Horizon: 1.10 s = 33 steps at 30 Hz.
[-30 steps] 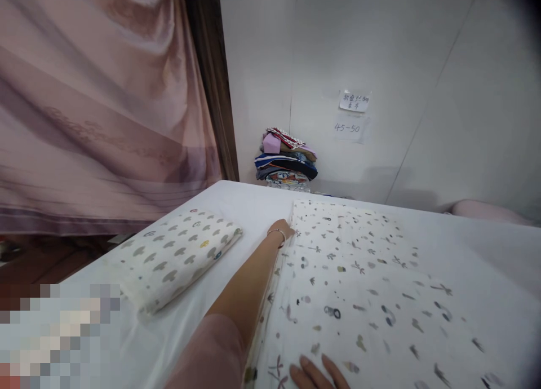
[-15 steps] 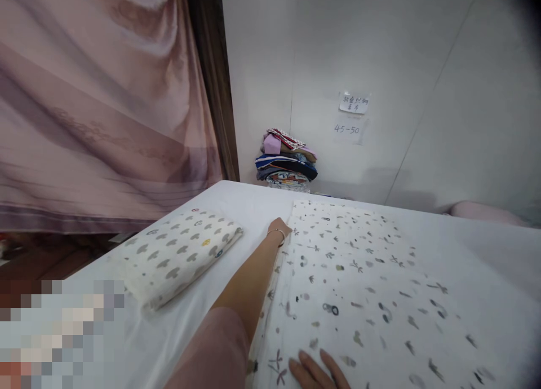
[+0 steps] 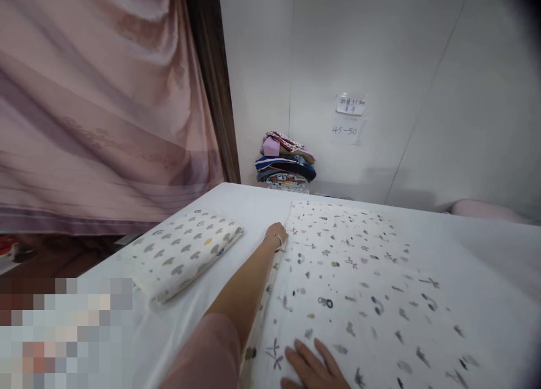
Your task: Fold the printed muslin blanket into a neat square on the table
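Observation:
A white cloth [image 3: 363,299] printed with small grey, green and dark motifs lies spread on the white table, with layers showing along its left side. Reaching out to its far left edge, my left hand [image 3: 276,235] is closed, its fingers curled at the cloth's edge and mostly hidden. Flat on the near part of the same cloth, my right hand [image 3: 313,367] rests with its fingers apart; the frame's bottom cuts it off. Left of my forearm lies a folded cloth [image 3: 186,251] with grey cloud-like shapes, untouched.
The white-covered table [image 3: 251,200] reaches toward a pale wall. A stack of folded fabrics [image 3: 286,160] stands beyond its far edge. On the left hangs a pink curtain [image 3: 105,107]. Two paper notes [image 3: 350,104] are on the wall. The lower left corner is blurred out.
My left hand has shifted slightly nearer along the cloth's left edge. My right hand has come a little further into view, still flat. The view has turned slightly.

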{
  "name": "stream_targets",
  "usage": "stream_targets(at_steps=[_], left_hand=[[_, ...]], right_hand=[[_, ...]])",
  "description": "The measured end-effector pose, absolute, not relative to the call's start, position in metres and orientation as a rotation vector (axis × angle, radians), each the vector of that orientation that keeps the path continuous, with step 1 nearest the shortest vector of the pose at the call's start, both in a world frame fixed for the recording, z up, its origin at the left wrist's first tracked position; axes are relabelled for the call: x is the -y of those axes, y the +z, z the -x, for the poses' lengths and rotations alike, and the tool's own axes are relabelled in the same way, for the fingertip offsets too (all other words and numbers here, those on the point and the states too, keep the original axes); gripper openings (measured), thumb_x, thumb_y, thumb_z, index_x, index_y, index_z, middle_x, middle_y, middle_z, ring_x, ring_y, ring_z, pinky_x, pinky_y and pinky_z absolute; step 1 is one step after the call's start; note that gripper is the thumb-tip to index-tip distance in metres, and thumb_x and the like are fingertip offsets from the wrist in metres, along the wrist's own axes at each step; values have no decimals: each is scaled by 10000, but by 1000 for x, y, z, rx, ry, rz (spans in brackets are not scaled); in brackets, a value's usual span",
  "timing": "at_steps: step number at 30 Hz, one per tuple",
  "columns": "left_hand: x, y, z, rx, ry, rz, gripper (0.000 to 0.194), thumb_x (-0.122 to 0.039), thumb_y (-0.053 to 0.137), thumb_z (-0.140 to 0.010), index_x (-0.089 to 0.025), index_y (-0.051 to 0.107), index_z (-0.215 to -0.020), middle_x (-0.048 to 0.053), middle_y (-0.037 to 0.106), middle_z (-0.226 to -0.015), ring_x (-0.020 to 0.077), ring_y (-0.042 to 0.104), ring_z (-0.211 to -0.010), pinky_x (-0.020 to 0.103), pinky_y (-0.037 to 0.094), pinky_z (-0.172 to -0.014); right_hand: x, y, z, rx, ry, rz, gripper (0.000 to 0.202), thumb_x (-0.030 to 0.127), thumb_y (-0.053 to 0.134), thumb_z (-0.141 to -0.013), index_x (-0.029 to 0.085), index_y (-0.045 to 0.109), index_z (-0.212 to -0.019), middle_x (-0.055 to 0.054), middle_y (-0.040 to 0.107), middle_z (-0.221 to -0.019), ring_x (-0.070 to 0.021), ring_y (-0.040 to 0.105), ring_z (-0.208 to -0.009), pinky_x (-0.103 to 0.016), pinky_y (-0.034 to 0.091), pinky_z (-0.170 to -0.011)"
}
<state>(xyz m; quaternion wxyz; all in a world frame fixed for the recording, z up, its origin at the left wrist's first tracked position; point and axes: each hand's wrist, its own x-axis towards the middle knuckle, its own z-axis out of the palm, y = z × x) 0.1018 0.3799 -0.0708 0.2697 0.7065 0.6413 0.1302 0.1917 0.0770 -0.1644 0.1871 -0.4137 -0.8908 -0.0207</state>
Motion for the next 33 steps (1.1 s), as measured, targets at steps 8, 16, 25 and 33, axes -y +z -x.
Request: stream_targets(at_steps=[8,16,25,33], left_hand=[[-350,-74,-86,-1757,408,-1913,367,-274,609,-691,-165,541,-1036,91,633,-1019,192,590,-937,238,444,-748],[-290,-64,-49,-1716,402,-1977,516,-226,599,-698,-147,455,-1187,72,630,-991,174,586,-908,239,433,-766],[-208,-73,-9,-1513,560,-2187,442,-220,538,-725,-185,485,-1163,46,542,-1118,126,577,-803,268,457,-803],[-129,-77,27,-1081,830,-2640,269,-230,454,-794,-264,600,-1018,51,583,-1104,186,517,-1056,350,443,-920]], right_hand=[[-68,-136,-195,2553,-183,1066,429,368,431,-892,295,337,-1303,-41,338,-1372,-221,326,-1252,-412,322,-1013],[-46,-74,-193,2582,391,1215,477,431,361,-893,232,338,-1326,-76,230,-1436,-252,169,-1314,-509,140,-1054],[-24,-54,-194,2548,428,1343,493,402,366,-892,211,308,-1343,-85,236,-1434,-242,176,-1311,-479,140,-1058],[40,-60,-272,2512,230,1471,514,270,389,-887,261,249,-1381,-27,313,-1402,-195,274,-1283,-408,257,-1050]])
